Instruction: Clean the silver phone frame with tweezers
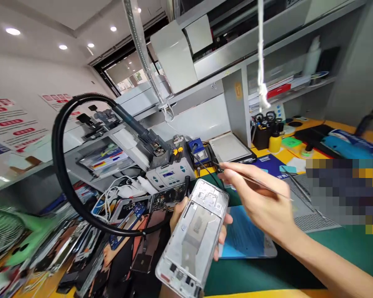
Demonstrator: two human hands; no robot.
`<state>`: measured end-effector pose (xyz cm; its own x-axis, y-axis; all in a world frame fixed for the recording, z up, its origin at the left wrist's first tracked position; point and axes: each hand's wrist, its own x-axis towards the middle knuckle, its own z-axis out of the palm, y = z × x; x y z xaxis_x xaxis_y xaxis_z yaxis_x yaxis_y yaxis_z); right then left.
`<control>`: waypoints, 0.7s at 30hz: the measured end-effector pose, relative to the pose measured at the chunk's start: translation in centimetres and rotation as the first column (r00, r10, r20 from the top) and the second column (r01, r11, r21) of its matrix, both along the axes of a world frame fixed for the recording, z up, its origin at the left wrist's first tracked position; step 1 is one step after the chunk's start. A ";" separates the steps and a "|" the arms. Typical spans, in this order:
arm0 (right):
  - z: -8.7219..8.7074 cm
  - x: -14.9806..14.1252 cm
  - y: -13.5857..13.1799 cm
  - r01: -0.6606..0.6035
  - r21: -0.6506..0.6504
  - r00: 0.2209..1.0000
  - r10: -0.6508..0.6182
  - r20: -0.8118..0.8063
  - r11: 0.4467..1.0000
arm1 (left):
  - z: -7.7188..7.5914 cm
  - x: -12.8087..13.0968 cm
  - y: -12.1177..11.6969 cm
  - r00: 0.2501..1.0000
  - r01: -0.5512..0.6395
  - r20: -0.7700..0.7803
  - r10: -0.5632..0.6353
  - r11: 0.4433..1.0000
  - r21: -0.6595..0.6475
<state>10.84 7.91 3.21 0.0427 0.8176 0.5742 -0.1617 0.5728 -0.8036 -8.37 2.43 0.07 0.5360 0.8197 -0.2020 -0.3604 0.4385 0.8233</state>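
Phone frame (202, 225), pale and bare-backed, is held up tilted over the front of the counter (251, 293), its upper end leaning away from the person. I can make out a small blue oval mark on its inner face, but whatever is printed there is too tiny to read from where I stand. The left hand (178, 213) cradles it from behind, thumb along one long edge and fingers curled round the other, closed on it. The right hand (264, 196) has its fingers pinched together around slim tweezers (264, 185), their points near the frame's top end but apart from it.

Just beyond, a blue sheet (244, 234) lies on a green mat (345, 252). Behind the frame sits a grey rework station (170, 174) with a small display, its lettering not legible to me, and a smaller blue unit (200, 150) next to it. A thick black hose (56, 153) loops out to the left above a heap of phone parts (90, 248), with a green fan (3, 231) at the edge. Over on the right stands a yellow bottle (275, 143). The wall posters (12, 123) carry red banners, their writing blurred.
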 end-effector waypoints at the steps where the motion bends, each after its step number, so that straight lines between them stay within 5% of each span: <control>1: -0.1 -0.2 0.6 -0.070 -0.043 0.997 0.072 0.028 0.997 | 0.0 0.1 0.4 0.997 0.074 0.000 -0.074 0.997 -0.037; 5: -0.6 -0.6 2.1 -0.300 -0.209 0.936 0.329 0.126 0.931 | -0.5 0.0 1.8 0.968 0.244 -0.025 -0.248 0.963 -0.111; 8: -0.9 -0.6 1.9 -0.330 -0.307 0.917 0.381 0.121 0.893 | -1.0 0.0 2.2 0.964 0.256 -0.041 -0.262 0.960 -0.115; 14: -1.0 -0.8 -0.2 -0.217 -0.328 0.964 0.255 0.076 0.919 | -0.8 0.0 1.5 0.977 0.212 -0.023 -0.212 0.977 -0.034; 21: 0.1 -0.5 -4.1 -0.040 -0.145 0.999 0.042 0.012 0.989 | -0.8 0.5 0.3 0.996 0.033 -0.089 -0.017 0.983 0.181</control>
<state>10.31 3.76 3.27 -0.0007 0.8930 0.4501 -0.1699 0.4435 -0.8800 -7.84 2.74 -0.71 0.5439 0.8335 -0.0973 -0.2753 0.2869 0.9176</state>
